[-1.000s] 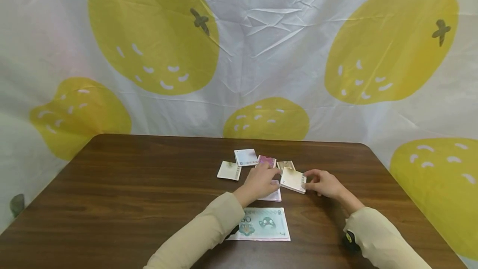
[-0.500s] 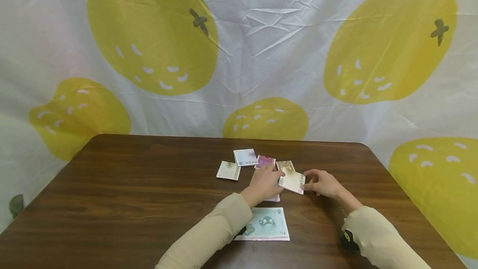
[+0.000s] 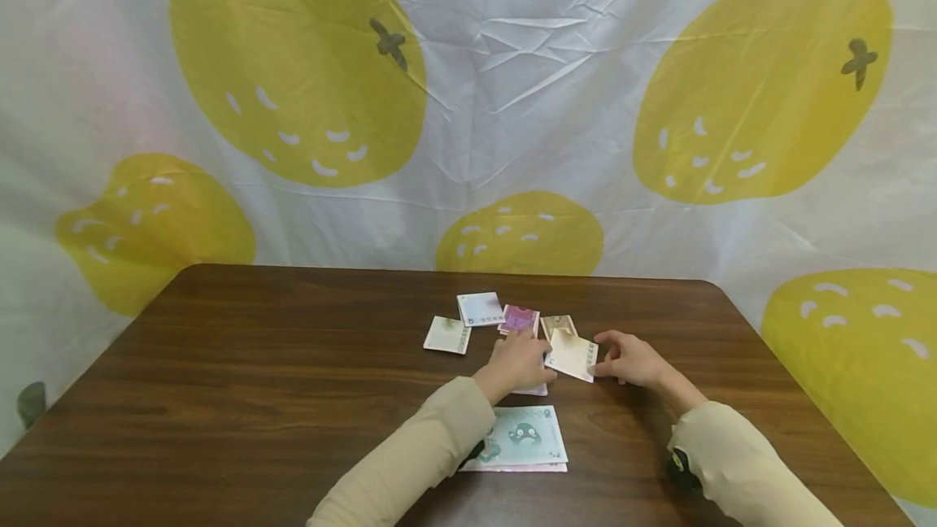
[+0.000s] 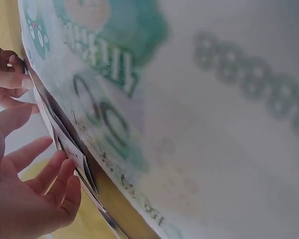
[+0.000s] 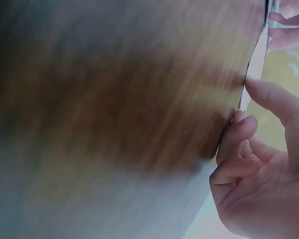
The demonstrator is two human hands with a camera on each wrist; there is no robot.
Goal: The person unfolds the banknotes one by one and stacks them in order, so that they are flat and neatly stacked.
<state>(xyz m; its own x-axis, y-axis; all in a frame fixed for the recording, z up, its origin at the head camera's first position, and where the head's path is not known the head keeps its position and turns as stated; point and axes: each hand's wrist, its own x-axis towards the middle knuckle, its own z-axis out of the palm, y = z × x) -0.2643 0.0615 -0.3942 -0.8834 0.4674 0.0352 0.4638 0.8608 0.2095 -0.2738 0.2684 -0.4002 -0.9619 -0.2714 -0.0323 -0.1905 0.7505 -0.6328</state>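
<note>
A cream folded play banknote (image 3: 571,354) lies between my two hands at the centre right of the table in the head view. My left hand (image 3: 518,360) reaches over a pale pinkish note (image 3: 533,389), fingertips and thumb at the cream note's left edge. On the opposite side, my right hand (image 3: 631,358) has its index finger and thumb spaced apart along the right edge. In the left wrist view the left fingers (image 4: 55,174) are loosely bent beside the paper edges. The right thumb (image 5: 274,99) meets the note's edge in the right wrist view.
Behind the hands lie a magenta note (image 3: 520,318), a brown note (image 3: 560,325), a bluish-white note (image 3: 480,309) and a cream-green note (image 3: 447,335). Nearer, a large teal play banknote (image 3: 529,437) sits on a pinkish one, partly under the left sleeve. A lemon-print cloth (image 3: 512,137) hangs behind the table.
My left hand has shifted slightly right and nearer the cream note, its sleeve covering more of the teal note. The cream note has moved slightly left and looks flatter. My right hand barely moved.
</note>
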